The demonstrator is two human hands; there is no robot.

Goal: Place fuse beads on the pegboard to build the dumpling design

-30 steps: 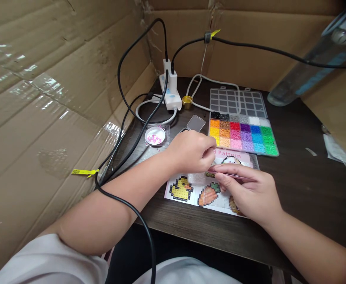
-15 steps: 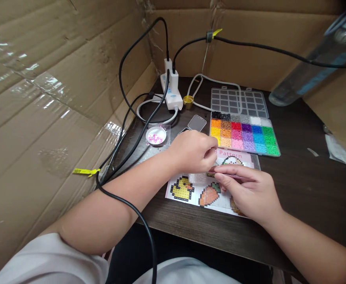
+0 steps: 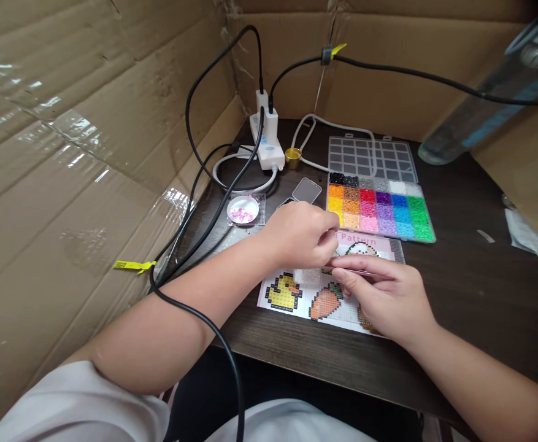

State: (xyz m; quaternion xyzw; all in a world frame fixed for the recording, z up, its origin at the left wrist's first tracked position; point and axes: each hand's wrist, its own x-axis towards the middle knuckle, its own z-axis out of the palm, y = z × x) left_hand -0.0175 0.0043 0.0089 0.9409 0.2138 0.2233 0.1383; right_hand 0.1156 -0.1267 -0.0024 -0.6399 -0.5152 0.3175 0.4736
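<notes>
"Pink tool (image 3: 359, 271), where?"
"Pinched in the right hand (image 3: 391, 301), lengthwise toward the left hand (image 3: 302, 236), just beside its fingers."
"Left holding anything?"
"Fingers curled; I cannot tell."

We stretch our left forearm (image 3: 204, 301) inward, wrist bent, our left hand (image 3: 302, 236) knuckles up with fingers curled under. Our right forearm (image 3: 480, 368) angles in to meet it, our right hand (image 3: 381, 294) pinching between thumb and extended index finger.
</notes>
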